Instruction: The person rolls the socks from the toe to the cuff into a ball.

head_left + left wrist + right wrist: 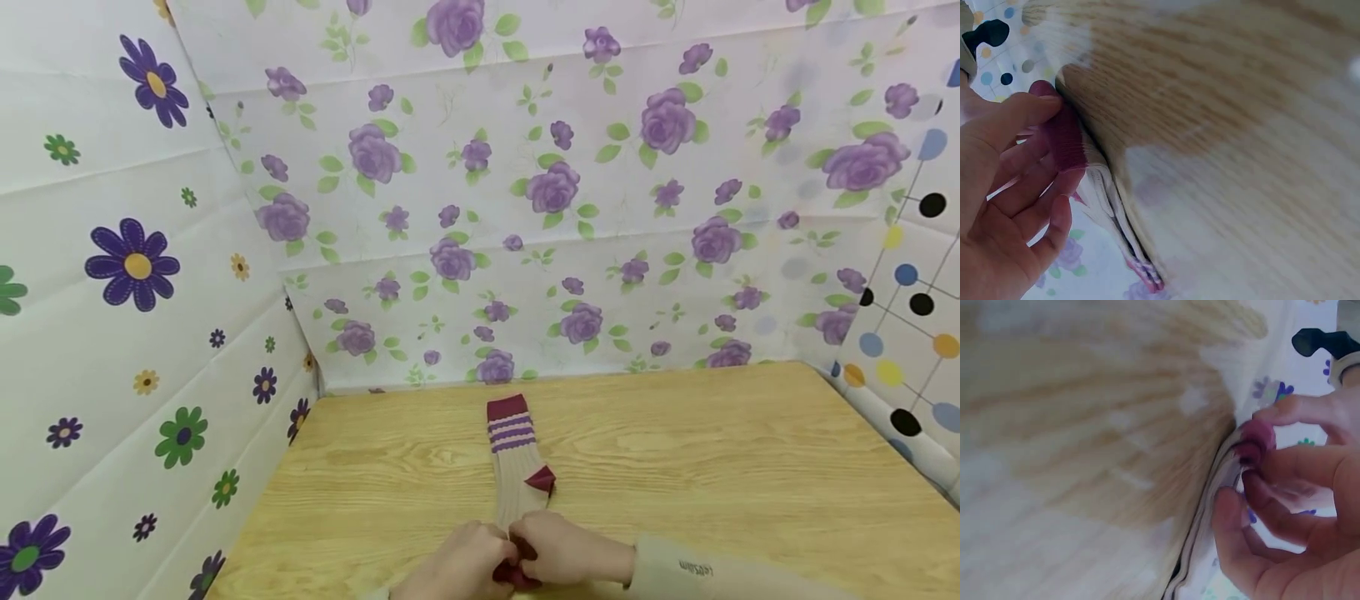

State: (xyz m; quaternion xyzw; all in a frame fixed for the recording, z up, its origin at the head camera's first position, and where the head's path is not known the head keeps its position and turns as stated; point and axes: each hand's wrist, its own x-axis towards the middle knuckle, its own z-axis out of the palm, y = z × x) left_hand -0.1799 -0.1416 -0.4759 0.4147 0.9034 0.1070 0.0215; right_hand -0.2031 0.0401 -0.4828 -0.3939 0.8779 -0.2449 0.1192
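Observation:
A beige ribbed sock (516, 479) lies lengthwise on the table, its maroon cuff pointing to the back wall, with purple stripes below it and a maroon heel patch on the right. Both hands are at its near, maroon toe end. My left hand (461, 565) pinches the toe (1065, 137) between thumb and fingers. Beside it my right hand (566, 550) pinches the same end, which shows as a small maroon roll (1257, 441) in the right wrist view. Beige layers lie stacked behind the toe in the left wrist view. The hands partly hide the toe in the head view.
The wood-grain table (697, 467) runs back to a wall covering (480, 208) with purple roses. A flower-patterned sheet (150, 350) stands along the left, and a dotted sheet (911, 333) along the right.

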